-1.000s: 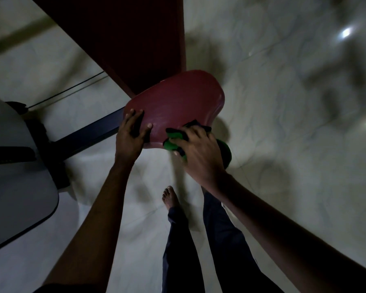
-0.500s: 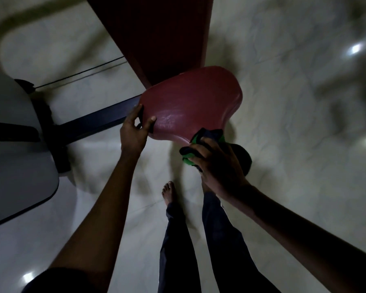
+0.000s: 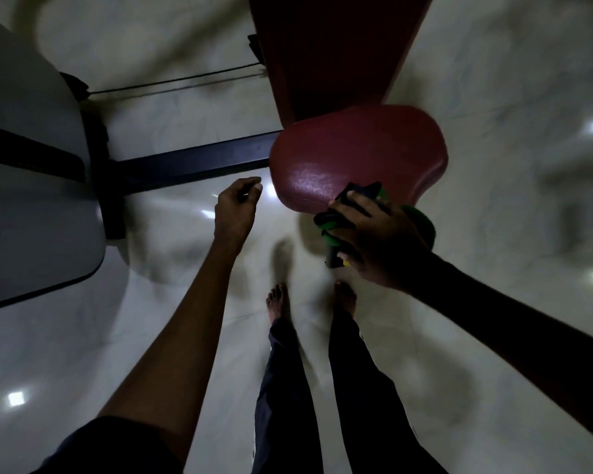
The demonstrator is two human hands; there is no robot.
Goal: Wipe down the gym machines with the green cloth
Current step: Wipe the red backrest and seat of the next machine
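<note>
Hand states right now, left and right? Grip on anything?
Left hand: open, fingers loosely curled, holding nothing, beside the red seat.
Right hand: closed on the green cloth at the seat's front edge.

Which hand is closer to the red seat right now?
Right. The right hand holds the green cloth on the near edge of the red seat; the left hand hangs beside it, apart.

Left hand hovers loosely curled, right hand grips the green cloth.
</note>
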